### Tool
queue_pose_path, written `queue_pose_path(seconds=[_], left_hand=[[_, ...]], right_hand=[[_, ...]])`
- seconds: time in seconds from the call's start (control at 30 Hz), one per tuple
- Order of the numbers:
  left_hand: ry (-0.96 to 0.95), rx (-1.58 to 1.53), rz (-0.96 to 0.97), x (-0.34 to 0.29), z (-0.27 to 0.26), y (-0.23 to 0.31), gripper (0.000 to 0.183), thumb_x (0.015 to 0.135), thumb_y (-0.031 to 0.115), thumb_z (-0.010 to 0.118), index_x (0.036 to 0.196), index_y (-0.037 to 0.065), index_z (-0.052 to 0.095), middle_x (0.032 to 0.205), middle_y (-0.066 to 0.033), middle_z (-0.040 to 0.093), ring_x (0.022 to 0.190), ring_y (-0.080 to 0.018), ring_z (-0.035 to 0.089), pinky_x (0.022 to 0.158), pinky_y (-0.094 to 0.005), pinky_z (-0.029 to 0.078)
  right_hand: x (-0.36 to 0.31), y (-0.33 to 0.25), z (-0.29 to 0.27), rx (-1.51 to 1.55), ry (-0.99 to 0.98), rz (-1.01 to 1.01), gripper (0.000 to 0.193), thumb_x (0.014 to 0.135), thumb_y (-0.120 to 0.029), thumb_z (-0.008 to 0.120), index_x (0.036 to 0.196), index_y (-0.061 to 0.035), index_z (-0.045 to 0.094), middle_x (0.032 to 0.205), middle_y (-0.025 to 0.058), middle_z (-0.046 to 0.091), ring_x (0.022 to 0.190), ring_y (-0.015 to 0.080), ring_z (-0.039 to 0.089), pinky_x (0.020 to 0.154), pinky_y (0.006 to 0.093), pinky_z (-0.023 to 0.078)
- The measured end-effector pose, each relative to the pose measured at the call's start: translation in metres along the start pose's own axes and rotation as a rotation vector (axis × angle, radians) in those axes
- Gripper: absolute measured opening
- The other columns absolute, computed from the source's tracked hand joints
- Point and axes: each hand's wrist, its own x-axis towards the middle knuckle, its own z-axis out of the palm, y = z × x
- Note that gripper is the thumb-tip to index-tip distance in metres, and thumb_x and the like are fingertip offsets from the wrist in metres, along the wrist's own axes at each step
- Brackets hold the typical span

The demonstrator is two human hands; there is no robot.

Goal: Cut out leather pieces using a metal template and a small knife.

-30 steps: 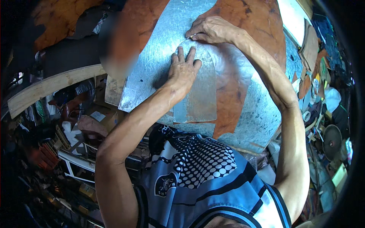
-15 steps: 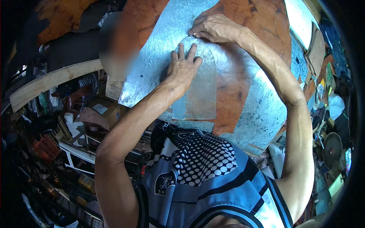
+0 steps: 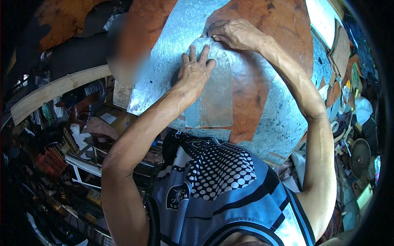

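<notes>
Lying on a silvery worktop (image 3: 158, 80) amid clutter (image 3: 96, 131), a plate (image 3: 214, 100) bears the splayed left hand (image 3: 193, 74), right hand (image 3: 236, 35) pinching a tool (image 3: 214, 37).

The desk (image 3: 277, 127) shows a grey-blue, dark-speckled top near its lower right edge. Mottled brown leather (image 3: 281, 28) spreads across it, a scratched pale grey sheet (image 3: 158, 76) lies at left, and an arch-topped flat template (image 3: 213, 108) lies centrally, straight end toward the person.
</notes>
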Motion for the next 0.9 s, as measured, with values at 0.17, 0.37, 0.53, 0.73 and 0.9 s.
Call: queue_pose_path(seconds=[0.17,0.37,0.53,0.73,0.9], left_hand=[[0.077,-0.036,0.045,0.001,0.009,-0.004,0.07,0.066,0.007,0.081,0.129,0.009,0.05,0.156,-0.024,0.025,0.138,-0.0556,0.03,0.103,-0.0608,0.037],[0.053,-0.027,0.052,0.002,0.007,-0.005,0.072,0.065,0.007,0.082,0.13,0.009,0.051,0.155,-0.0233,0.026,0.137,-0.0555,0.031,0.102,-0.061,0.037],[-0.028,0.015,0.041,0.002,-0.003,-0.004,0.081,0.064,0.018,0.089,0.133,0.01,0.048,0.157,-0.0248,0.025,0.139,-0.0543,0.029,0.103,-0.0574,0.039],[0.019,0.083,0.049,0.003,0.006,-0.007,0.086,0.063,0.025,0.09,0.136,0.011,0.047,0.157,-0.0248,0.026,0.137,-0.0545,0.033,0.102,-0.0569,0.039],[0.082,0.092,0.078,0.006,0.012,-0.007,0.087,0.061,0.027,0.091,0.135,0.011,0.046,0.156,-0.0254,0.027,0.135,-0.0567,0.033,0.102,-0.0578,0.039]], right_hand=[[-0.008,-0.003,0.004,0.016,0.032,0.042,0.027,0.096,-0.022,0.057,0.112,-0.0041,0.068,0.117,0.0124,0.067,0.104,0.0345,0.064,0.089,0.042,0.052],[-0.02,-0.014,0.021,0.003,0.092,0.164,0.027,0.095,-0.021,0.056,0.115,-0.007,0.068,0.114,0.0131,0.068,0.103,0.0351,0.064,0.09,0.0433,0.051],[-0.032,-0.03,0.027,0.009,0.153,0.266,0.028,0.095,-0.022,0.057,0.118,-0.0101,0.068,0.11,0.0145,0.069,0.101,0.0356,0.065,0.089,0.0442,0.051],[-0.052,-0.061,0.035,0.106,0.202,0.531,0.027,0.094,-0.021,0.06,0.112,-0.0031,0.069,0.104,0.0187,0.069,0.096,0.0382,0.065,0.085,0.0437,0.051],[-0.077,-0.095,0.052,0.216,0.336,0.742,0.028,0.093,-0.021,0.063,0.111,-0.0009,0.07,0.1,0.022,0.069,0.094,0.0392,0.066,0.083,0.0447,0.052]])
